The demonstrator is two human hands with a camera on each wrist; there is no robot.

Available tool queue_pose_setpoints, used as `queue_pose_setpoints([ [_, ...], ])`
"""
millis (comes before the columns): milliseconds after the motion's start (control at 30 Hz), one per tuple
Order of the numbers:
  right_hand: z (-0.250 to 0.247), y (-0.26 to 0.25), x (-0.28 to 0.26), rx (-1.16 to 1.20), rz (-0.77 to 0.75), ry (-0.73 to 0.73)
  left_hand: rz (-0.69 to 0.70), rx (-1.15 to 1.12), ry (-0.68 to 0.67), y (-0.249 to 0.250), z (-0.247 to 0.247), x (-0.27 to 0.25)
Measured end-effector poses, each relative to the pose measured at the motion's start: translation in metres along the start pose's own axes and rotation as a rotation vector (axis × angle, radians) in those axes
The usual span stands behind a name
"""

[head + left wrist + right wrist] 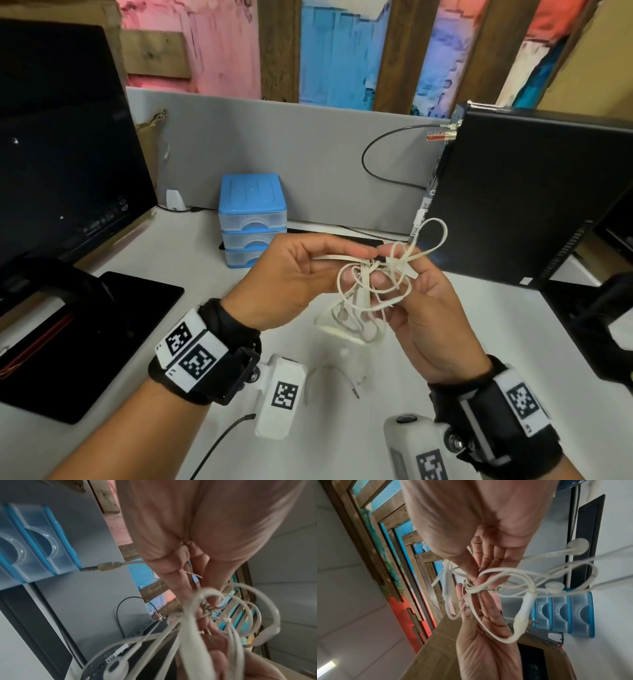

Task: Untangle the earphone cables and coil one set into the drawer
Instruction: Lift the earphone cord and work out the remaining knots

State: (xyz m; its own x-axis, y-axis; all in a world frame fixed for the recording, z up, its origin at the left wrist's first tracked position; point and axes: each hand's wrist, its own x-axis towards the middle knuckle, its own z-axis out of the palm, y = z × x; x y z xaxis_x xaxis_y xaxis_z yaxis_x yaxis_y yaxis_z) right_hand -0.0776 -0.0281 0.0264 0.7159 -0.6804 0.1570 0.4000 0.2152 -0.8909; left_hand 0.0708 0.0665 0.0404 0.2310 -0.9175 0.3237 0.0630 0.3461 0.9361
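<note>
Left hand: we see its fingers pinching a flat strand of the tangle.
Right hand: its fingers grasp the knotted middle from the other side.
Earphone cables: we find the white tangle held between both hands above the surface, loops hanging down, one loop sticking up.
Drawer unit: blue, three drawers closed, behind the hands by the grey partition.

Knot structure unclear; hanging earbuds blurred.
</note>
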Motion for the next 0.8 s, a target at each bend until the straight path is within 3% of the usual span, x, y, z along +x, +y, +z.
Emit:
queue_pose_setpoints([
  [167,0.003,-0.001,-0.003,-0.105,0.022,0.015,0.006,0.085,0.139,-0.006,-0.001,0.002],
  [300,-0.001,-0.004,-0.008,-0.329,-0.028,0.103,-0.023,0.159,0.251,-0.008,0.0,0.005],
  [467,-0.005,-0.008,-0.019,-0.606,-0.348,0.301,-0.106,0.138,0.361,-0.01,-0.004,0.006],
  [633,0.006,-0.011,-0.037,-0.832,-0.693,0.226,-0.138,0.131,0.38,-0.013,-0.001,0.006],
  [800,0.004,-0.033,-0.017,-0.843,-0.768,0.308,-0.073,0.19,0.337,-0.012,0.002,0.004],
])
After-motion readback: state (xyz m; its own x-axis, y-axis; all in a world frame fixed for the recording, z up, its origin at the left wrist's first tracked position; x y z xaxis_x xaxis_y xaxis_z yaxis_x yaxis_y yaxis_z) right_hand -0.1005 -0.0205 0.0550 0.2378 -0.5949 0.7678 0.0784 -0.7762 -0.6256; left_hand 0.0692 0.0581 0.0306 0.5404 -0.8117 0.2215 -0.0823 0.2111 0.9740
